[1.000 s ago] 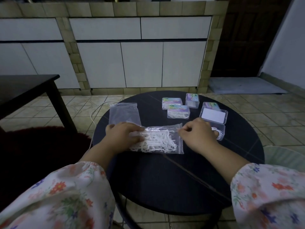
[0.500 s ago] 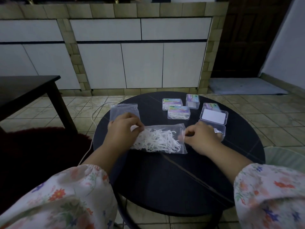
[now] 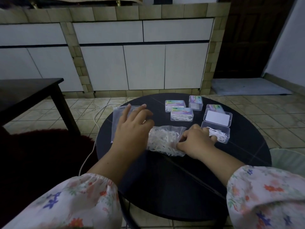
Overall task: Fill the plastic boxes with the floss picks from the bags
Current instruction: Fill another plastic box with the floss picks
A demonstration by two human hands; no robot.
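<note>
Head cam: I count 2 bags, 5 boxes, 2 hands on the round black table (image 3: 165, 176). Bag no. 1, the full bag (image 3: 166, 141), lies in the middle of the table w/ a big pile of white floss picks (image 3: 162, 142) in it. My right hand (image 3: 196, 140) pinches its right end, fingers curled on the plastic. My left hand (image 3: 132, 128) is spread out w/ straight fingers, not holding a thing; I can't tell if it rests on the bags or hangs just over them. Bag no. 2, the empty bag (image 3: 118, 123), lies flat at the left, partly under that hand. The open box (image 3: 217, 132) is just right of my right hand, lid up at the back, w/ a few picks in it. 4 shut boxes sit behind: front box (image 3: 181, 114) has picks in it, back-left box (image 3: 175, 104) too, I think. Tall box (image 3: 195, 102) & far-right box (image 3: 214, 107): can't tell what's in them.
</note>
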